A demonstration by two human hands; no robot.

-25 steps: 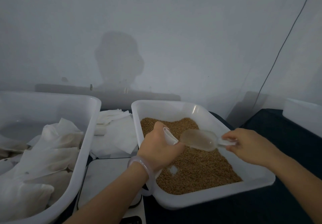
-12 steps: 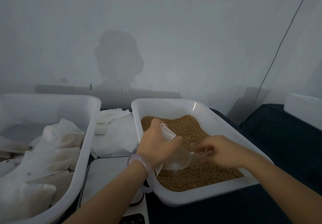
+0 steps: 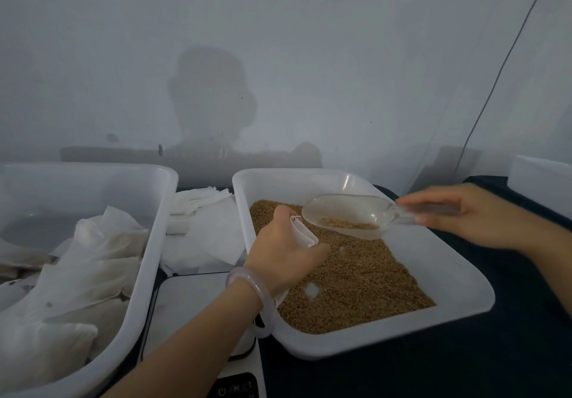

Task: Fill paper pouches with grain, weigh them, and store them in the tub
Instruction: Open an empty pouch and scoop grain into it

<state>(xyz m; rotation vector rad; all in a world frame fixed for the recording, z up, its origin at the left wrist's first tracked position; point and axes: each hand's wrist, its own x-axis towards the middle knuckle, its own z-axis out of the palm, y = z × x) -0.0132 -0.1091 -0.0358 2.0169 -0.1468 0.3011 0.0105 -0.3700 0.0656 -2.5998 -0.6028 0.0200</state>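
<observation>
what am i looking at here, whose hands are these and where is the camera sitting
There is no machine here: one camera worn on a person's head looks down at their two bare hands. The left hand holds a small paper pouch, mouth up, over a white tub of brown grain. The right hand, blurred, holds a clear scoop by its handle; a little grain lies in it. To the left stands a second tub with filled pouches. White paper sheets lie between the tubs, and a white scale sits below the left forearm.
</observation>
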